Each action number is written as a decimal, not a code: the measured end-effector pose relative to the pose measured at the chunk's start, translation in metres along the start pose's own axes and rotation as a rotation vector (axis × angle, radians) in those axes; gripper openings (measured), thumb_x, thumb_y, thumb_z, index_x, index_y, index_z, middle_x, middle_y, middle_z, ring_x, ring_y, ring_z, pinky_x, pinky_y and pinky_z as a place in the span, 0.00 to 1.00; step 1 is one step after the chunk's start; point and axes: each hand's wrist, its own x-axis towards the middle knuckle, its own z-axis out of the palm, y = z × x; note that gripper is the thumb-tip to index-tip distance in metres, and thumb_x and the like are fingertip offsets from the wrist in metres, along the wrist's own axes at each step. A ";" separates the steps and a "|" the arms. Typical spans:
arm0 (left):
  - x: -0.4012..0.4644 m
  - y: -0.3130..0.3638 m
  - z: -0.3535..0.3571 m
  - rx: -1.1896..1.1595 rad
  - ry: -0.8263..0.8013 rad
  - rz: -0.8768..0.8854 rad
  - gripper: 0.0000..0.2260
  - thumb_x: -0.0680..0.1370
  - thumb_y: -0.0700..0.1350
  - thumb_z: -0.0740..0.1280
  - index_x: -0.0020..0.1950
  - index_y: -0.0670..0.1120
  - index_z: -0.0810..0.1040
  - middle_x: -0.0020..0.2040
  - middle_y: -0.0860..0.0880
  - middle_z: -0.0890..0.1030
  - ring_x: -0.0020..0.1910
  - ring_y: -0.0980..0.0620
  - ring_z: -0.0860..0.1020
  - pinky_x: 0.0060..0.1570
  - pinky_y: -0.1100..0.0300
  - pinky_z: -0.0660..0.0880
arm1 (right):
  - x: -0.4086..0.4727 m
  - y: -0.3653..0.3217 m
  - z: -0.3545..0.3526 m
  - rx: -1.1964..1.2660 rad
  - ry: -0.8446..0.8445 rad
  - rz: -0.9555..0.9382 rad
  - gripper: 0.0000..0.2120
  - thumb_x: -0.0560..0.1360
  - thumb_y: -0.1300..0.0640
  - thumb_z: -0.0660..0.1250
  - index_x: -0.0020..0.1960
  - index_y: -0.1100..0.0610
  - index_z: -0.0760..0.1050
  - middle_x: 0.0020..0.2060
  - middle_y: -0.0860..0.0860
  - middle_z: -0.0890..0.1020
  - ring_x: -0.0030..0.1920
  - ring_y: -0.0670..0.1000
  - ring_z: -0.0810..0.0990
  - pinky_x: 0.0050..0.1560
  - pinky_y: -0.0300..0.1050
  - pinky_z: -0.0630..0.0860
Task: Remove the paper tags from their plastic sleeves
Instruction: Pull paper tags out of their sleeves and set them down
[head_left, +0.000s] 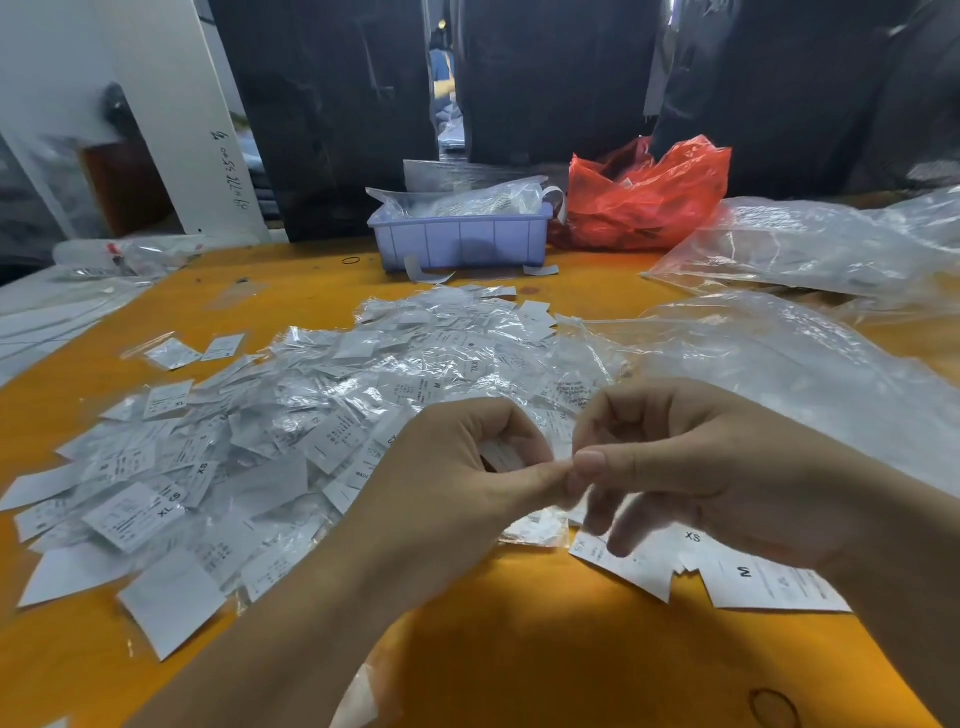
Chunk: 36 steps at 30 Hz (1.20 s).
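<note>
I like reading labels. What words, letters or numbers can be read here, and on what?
"XL" on a tag far left in the pile.
"XS" on a pile tag.
"XS" on a loose tag under the right hand.
"M" on the tag beside it.
Handwritten digits on the white panel: unreadable.
Fine print: too small.

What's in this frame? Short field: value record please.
surface: orange table
left hand: pinching a sleeved tag
right hand: pinching the same tag's edge
pile of sleeved tags: centre-left
loose tags: under the right hand
purple bin: far centre
red bag: right of bin
</note>
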 end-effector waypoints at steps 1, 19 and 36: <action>0.001 -0.001 -0.001 -0.031 0.008 0.001 0.12 0.67 0.59 0.75 0.36 0.51 0.81 0.27 0.55 0.76 0.27 0.63 0.72 0.29 0.72 0.66 | 0.000 0.000 -0.002 -0.017 0.020 0.001 0.07 0.68 0.57 0.75 0.43 0.59 0.80 0.42 0.59 0.85 0.41 0.56 0.84 0.37 0.47 0.80; 0.004 -0.003 -0.001 -0.298 -0.005 -0.034 0.07 0.73 0.51 0.67 0.44 0.52 0.83 0.35 0.52 0.81 0.34 0.57 0.77 0.33 0.66 0.72 | 0.004 0.001 0.007 0.115 0.092 0.072 0.18 0.67 0.46 0.70 0.46 0.60 0.73 0.31 0.49 0.60 0.28 0.48 0.53 0.24 0.38 0.53; 0.005 -0.003 -0.002 -0.278 0.065 -0.083 0.08 0.71 0.53 0.68 0.39 0.50 0.82 0.33 0.52 0.80 0.32 0.59 0.77 0.31 0.70 0.71 | 0.005 0.004 0.003 0.059 0.180 -0.099 0.07 0.67 0.56 0.72 0.37 0.59 0.78 0.24 0.51 0.60 0.24 0.48 0.55 0.23 0.37 0.58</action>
